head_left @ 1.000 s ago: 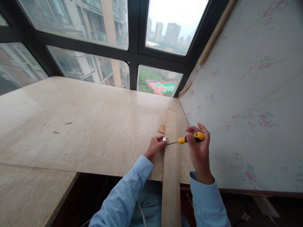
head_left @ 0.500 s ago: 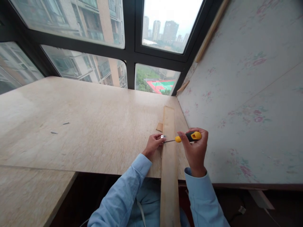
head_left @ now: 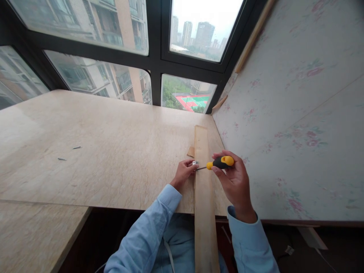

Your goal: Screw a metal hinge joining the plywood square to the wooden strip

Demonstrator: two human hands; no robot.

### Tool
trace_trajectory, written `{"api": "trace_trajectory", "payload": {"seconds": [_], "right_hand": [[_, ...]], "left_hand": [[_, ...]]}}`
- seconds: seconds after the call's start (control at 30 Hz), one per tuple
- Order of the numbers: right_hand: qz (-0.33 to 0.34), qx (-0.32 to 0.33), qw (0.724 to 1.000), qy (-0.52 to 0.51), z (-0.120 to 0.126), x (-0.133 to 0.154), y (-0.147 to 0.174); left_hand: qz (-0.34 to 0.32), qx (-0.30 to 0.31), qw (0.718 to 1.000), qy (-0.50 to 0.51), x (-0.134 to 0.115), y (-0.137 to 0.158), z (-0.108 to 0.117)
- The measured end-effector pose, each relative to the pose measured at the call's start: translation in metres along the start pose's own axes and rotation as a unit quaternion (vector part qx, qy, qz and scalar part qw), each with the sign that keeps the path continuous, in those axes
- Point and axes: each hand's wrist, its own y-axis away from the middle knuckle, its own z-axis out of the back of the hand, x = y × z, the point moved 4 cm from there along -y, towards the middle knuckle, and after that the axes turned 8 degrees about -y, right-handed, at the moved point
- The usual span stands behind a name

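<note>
Several dark window frames (head_left: 156,62) across the back, with tall buildings (head_left: 196,35) and a red-and-green sports court (head_left: 193,101) beyond the glass. On the right, a pale wall (head_left: 284,167) with faded pink flowers, meeting the frames at a corner. Below, a broad beige tabletop (head_left: 113,151), veined like stone, with a second slab (head_left: 34,231) at lower left. Along the right part of the tabletop, a long wooden board (head_left: 204,197), running past the near edge between two light blue sleeves (head_left: 153,223). Out of those sleeves, a right hand (head_left: 237,185) on the board's right and a left hand (head_left: 182,173) at its left edge. Held in the right hand's grip, fingers closed on the handle, a yellow-and-black screwdriver (head_left: 220,162), shaft pointing left across the board. Just beyond the left hand, beside the board, a small brown scrap (head_left: 190,152). Pinched in the left hand's grip, at the board's left edge, a small metal bracket (head_left: 195,163), near the screwdriver's tip; exact contact there too small to tell. Well off to the left, two thin dark slivers (head_left: 76,147), lying apart on the tabletop.
</note>
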Motion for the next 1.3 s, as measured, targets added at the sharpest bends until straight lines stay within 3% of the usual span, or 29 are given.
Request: {"api": "trace_trajectory", "payload": {"seconds": [0.13,0.2,0.3,0.37,0.5,0.57,0.7,0.77,0.93,1.03,1.13,1.2,1.3], "right_hand": [[0.071,-0.121,0.973,0.186,0.002,-0.008,-0.007],[0.073,-0.131,0.973,0.178,0.000,-0.014,-0.009],[0.046,-0.060,0.996,0.040,-0.006,-0.016,-0.009],[0.024,-0.006,0.998,-0.054,-0.009,-0.010,-0.006],[-0.017,0.047,0.995,-0.082,-0.009,0.001,-0.001],[-0.016,0.025,0.999,-0.032,-0.005,0.000,-0.001],[0.028,-0.099,0.990,0.095,0.004,-0.012,-0.005],[0.028,-0.120,0.987,0.103,0.005,-0.017,-0.006],[0.009,-0.014,0.997,-0.070,-0.004,-0.007,-0.002],[-0.002,0.024,0.994,-0.105,-0.005,0.004,0.003],[-0.013,0.018,0.998,-0.061,0.000,0.004,0.003],[0.007,-0.024,0.999,0.026,0.005,0.001,0.001],[0.051,-0.110,0.978,0.170,0.010,-0.004,-0.003]], "left_hand": [[0.001,-0.005,1.000,-0.007,0.001,0.000,0.001],[0.001,-0.006,1.000,-0.007,0.002,-0.001,0.001],[-0.001,0.001,1.000,0.002,0.002,-0.001,0.000],[-0.003,0.003,1.000,0.006,0.002,-0.002,0.000],[-0.004,-0.001,1.000,0.000,0.002,-0.002,0.000],[-0.005,0.000,1.000,-0.003,0.001,-0.002,0.000],[-0.010,0.003,1.000,-0.012,-0.001,0.000,-0.001],[-0.010,0.003,1.000,-0.012,-0.001,0.000,-0.001],[-0.008,0.003,1.000,-0.013,0.002,-0.001,0.000],[-0.007,-0.002,1.000,-0.016,0.004,-0.003,0.000],[-0.008,0.002,1.000,-0.016,0.004,-0.003,0.000],[-0.009,0.008,1.000,-0.013,0.004,-0.002,-0.001],[-0.007,0.005,1.000,-0.007,0.004,-0.002,0.000]]}}
